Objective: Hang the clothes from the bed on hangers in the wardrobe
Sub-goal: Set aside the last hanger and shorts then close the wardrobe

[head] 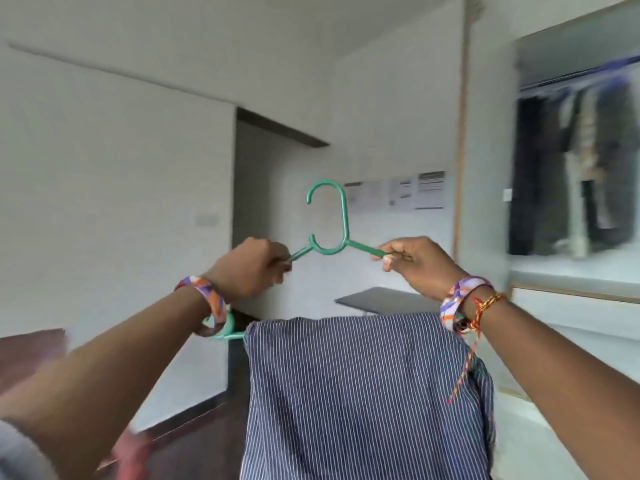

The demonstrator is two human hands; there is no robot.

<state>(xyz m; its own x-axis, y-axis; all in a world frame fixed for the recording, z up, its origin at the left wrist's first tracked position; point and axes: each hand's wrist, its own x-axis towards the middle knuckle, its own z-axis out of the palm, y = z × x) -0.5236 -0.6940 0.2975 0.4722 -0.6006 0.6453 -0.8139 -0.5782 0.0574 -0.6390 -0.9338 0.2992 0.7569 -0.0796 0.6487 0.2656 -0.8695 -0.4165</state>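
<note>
Green hanger (329, 233) up at chest height, hook pointing to the ceiling. Left hand (251, 268) curled tight round the left arm of it, right hand (412, 261) pinching the right arm between thumb and fingers. Striped cloth (360, 393), navy with fine white lines, draped over the lower bar and hanging straight down between the forearms. Folded over the bar, by the look of it, though the bar itself hidden under the fabric. A pale green corner of the hanger poking out by the left wrist.

Wardrobe (575, 157) open off to the right, well apart, dark clothes already on the rail (571, 77) and badly blurred. So: garment on, now the carry and the hook-up.

To do this well: keep the hanger level so the cloth does not slide off one end. Check the fold sits evenly, front and back about equal, or else it creeps off once hung. Better to shift one hand to the neck below the hook before reaching, freeing the hook for the rail. Turn toward the wardrobe, lift the hook over the rail, lower until it seats, then let go. Mind the loose wrist threads (464, 372) near the fabric.
</note>
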